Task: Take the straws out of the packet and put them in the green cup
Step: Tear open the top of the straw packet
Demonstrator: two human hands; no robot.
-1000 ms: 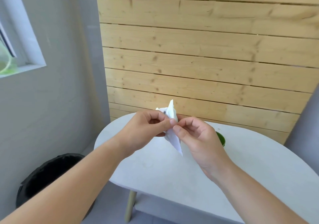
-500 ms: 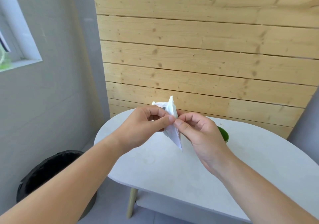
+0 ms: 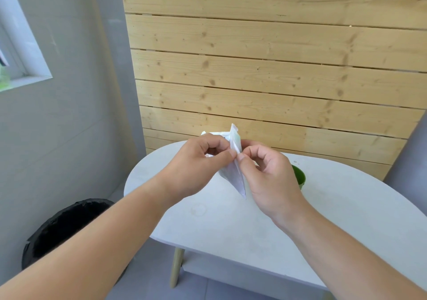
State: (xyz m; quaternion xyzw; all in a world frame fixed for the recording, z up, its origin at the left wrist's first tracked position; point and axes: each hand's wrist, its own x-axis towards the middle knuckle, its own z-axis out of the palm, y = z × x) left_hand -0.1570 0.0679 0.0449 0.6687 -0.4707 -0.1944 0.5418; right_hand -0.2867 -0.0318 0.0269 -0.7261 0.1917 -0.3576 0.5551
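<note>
A thin white straw packet (image 3: 235, 172) hangs edge-on above the table, pinched from both sides. My left hand (image 3: 196, 168) grips its left face with thumb and forefinger. My right hand (image 3: 268, 177) grips its right face the same way, thumbs nearly touching. The packet's top corner sticks up above my fingers and its pointed lower end hangs below them. No straws are visible outside it. The green cup (image 3: 299, 177) stands on the table just behind my right hand, mostly hidden by it.
A pale oval table (image 3: 346, 219) on light wooden legs stands against a wood-plank wall (image 3: 265, 68). A black bin (image 3: 64, 225) sits on the floor to the left, under my left forearm. A grey wall with a window (image 3: 13, 50) is further left.
Both hands have kept their pinch on the packet with only small finger shifts. The view has drifted slightly, so the hands and packet sit a little higher in frame.
</note>
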